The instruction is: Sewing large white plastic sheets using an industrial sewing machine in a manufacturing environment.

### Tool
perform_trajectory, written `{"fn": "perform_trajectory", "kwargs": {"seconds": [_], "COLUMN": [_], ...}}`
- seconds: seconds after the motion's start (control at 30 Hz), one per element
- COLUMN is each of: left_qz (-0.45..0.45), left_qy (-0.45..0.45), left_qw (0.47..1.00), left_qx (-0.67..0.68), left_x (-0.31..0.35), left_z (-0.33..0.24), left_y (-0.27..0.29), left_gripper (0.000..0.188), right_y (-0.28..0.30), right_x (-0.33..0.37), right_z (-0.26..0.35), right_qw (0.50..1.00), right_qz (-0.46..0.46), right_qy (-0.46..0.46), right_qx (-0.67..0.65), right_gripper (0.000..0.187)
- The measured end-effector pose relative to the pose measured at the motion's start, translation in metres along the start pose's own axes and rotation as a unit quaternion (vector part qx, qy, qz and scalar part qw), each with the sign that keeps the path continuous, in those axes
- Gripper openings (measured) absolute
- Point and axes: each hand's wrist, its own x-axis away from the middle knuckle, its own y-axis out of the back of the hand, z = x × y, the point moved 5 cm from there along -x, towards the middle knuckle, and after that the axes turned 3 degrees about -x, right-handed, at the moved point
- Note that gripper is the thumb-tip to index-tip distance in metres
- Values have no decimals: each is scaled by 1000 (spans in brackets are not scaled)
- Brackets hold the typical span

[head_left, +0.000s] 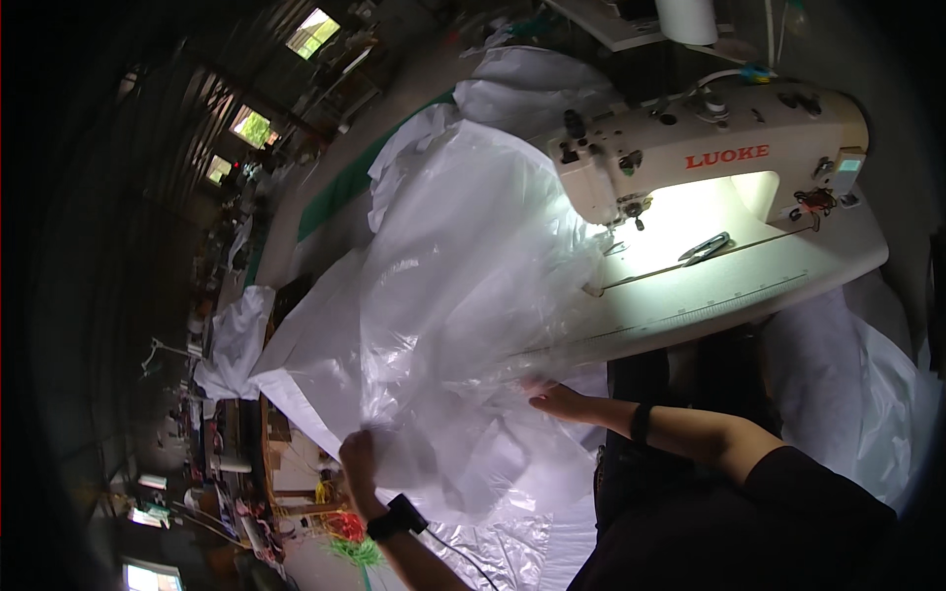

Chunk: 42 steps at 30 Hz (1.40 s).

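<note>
A large sheet of thin, translucent white plastic film [443, 266] spreads in creased folds over the table and down toward my body. My left hand [357, 455] is closed on the film at its lower left side. To the right, my right hand [560, 401] reaches to the film just below the front edge of the sewing machine's bed; its fingers are blurred and partly covered by film. The white industrial sewing machine [690, 148] stands at the right, its needle area lit and film bunched beside it. Thread snips [704, 248] lie on its bed.
More white material [823, 364] hangs at the right, below the machine bed. Red and green strands [350, 532] lie at the lower left. A white cone [687, 20] stands behind the machine. A cable [463, 557] runs from the black device on my left wrist.
</note>
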Motion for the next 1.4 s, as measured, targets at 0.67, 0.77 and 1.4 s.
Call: {"fn": "perform_trajectory", "kwargs": {"seconds": [0.67,0.77,1.4], "left_qz": [363,324,120], "left_qy": [21,114,-5], "left_qw": [922,937,988], "left_qx": [-134,-68,96], "left_x": [140,116,-146], "left_z": [54,26,-254], "left_y": [71,69,-31], "left_gripper": [34,36,68], "right_y": [-51,-56,-45], "right_x": [68,70,77], "right_z": [0,11,-77], "right_qw": [898,940,-65], "right_qz": [293,208,-284], "right_qy": [87,72,257], "right_qx": [-316,-260,922], "right_gripper": [64,56,61]}}
